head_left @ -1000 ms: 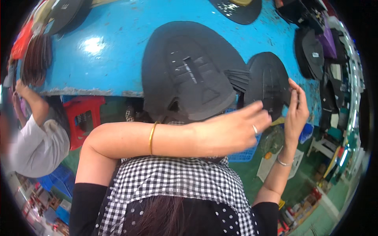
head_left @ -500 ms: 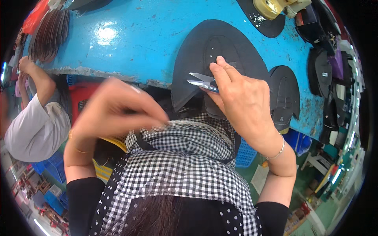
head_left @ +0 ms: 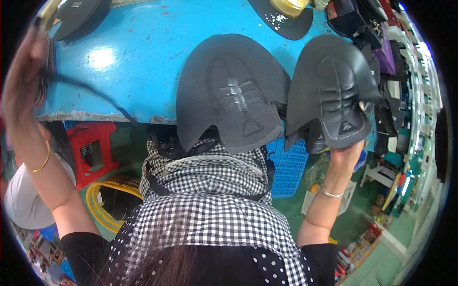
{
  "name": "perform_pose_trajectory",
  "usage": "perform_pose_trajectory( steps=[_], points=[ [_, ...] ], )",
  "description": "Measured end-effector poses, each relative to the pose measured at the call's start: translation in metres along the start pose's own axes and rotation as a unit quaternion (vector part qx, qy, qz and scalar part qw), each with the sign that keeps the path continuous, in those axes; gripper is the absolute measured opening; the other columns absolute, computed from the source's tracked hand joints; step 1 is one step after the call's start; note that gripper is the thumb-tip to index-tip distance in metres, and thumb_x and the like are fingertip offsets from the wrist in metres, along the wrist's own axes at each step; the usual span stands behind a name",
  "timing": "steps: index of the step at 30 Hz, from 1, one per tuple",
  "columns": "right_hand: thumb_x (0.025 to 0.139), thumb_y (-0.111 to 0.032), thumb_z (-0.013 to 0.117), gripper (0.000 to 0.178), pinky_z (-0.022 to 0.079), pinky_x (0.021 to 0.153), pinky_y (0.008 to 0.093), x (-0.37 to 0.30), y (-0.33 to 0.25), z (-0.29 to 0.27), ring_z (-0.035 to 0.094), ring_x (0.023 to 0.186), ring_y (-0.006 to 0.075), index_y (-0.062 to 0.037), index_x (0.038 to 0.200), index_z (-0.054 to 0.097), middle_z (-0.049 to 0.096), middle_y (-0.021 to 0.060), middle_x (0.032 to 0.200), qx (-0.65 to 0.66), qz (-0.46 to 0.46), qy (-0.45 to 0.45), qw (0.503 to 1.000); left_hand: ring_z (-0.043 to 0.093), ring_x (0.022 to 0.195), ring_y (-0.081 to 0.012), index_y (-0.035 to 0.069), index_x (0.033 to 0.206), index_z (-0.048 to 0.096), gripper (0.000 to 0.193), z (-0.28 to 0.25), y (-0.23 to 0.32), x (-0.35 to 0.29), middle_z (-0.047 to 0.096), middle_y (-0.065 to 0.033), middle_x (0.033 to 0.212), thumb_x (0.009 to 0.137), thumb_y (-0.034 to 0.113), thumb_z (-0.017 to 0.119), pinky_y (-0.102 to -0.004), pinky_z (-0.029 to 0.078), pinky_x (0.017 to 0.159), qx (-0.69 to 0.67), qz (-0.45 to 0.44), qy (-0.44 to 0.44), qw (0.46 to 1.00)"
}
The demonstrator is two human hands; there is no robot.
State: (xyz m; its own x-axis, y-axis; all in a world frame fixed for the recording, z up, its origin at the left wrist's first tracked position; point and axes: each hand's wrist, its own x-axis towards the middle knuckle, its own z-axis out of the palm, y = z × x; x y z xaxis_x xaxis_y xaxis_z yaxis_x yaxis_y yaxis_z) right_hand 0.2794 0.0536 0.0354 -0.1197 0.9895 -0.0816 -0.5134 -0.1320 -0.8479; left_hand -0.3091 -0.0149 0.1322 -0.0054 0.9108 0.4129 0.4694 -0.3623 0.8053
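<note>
My right hand [head_left: 347,151] grips a glossy black shoe upper [head_left: 336,86] with a stitched outline and raised ridges. Most of its fingers are hidden behind the piece. Another black upper [head_left: 234,90], matte side up, lies over the table's near edge, with a whitish patch across its middle. My left hand [head_left: 26,71] is raised at the far left, blurred by motion. From it a narrow black strip [head_left: 90,88] trails down to the right; the hand appears closed on its end.
Dark stacked pieces [head_left: 46,90] stand behind my left hand on the blue table [head_left: 138,52]. At the back are a yellow container [head_left: 289,6] and a dark round-edged piece [head_left: 83,19]. Below are a red stool [head_left: 93,152], a yellow basket [head_left: 102,209] and a blue crate [head_left: 288,167]. Another person sits left.
My left hand has swung far left and up, and a black strip now trails from it. My right hand has moved right and now holds an upper; the scissors it held no longer show.
</note>
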Motion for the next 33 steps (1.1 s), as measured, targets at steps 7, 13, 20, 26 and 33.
perform_pose_trajectory(
  steps=[7,13,20,26,33],
  points=[
    [0.11,-0.026,0.053,0.04,0.027,0.049,0.0224,-0.014,-0.025,-0.069,0.035,0.06,0.004,-0.0018,0.141,0.054,0.063,0.0039,0.11,-0.315,-0.047,0.29,0.902,0.064,0.079,-0.0092,0.001,0.093,0.074,0.02,0.137,0.0,0.029,0.071,-0.0022,0.088,0.086,0.018,0.081,-0.0263,0.051,0.075,-0.073,-0.154,-0.37,0.913],
    [0.111,-0.017,0.05,0.011,0.028,0.053,0.0211,-0.012,-0.034,-0.042,0.037,0.059,0.004,-0.0076,0.116,0.054,0.055,0.0004,0.086,-0.352,-0.03,0.065,0.933,0.069,0.075,-0.0153,0.002,0.09,0.078,0.02,0.212,0.02,0.044,0.075,-0.0071,0.08,0.083,0.02,0.082,-0.0292,0.052,0.074,-0.022,-0.137,-0.472,0.871],
    [0.102,0.0,0.056,0.014,0.039,0.057,0.0202,0.016,-0.003,0.078,0.05,0.062,0.0053,-0.0045,0.115,0.054,0.062,0.0035,0.084,-0.439,0.027,-0.254,0.861,0.072,0.081,-0.025,0.001,0.087,0.077,0.018,0.223,0.007,0.036,0.075,-0.0126,0.083,0.08,0.018,0.079,-0.0361,0.055,0.077,-0.006,-0.069,-0.445,0.893],
    [0.077,-0.002,0.077,0.02,0.05,0.061,0.0355,0.047,0.032,0.13,0.066,0.07,0.0267,-0.0049,0.091,0.064,0.062,0.0076,0.076,-0.588,-0.117,-0.486,0.636,0.072,0.087,-0.0322,0.002,0.085,0.076,0.019,0.225,0.007,0.034,0.074,-0.0143,0.087,0.079,0.02,0.08,-0.04,0.055,0.079,0.094,0.032,-0.389,0.916],
    [0.078,-0.007,0.076,0.018,0.049,0.058,0.0386,0.058,0.03,0.147,0.065,0.069,0.0281,-0.0083,0.088,0.062,0.064,0.006,0.075,-0.571,-0.109,-0.544,0.605,0.073,0.085,-0.0318,0.003,0.094,0.077,0.031,0.209,-0.001,0.038,0.075,-0.0151,0.086,0.075,0.028,0.082,-0.0399,0.057,0.075,0.136,0.001,-0.371,0.919]
  ],
)
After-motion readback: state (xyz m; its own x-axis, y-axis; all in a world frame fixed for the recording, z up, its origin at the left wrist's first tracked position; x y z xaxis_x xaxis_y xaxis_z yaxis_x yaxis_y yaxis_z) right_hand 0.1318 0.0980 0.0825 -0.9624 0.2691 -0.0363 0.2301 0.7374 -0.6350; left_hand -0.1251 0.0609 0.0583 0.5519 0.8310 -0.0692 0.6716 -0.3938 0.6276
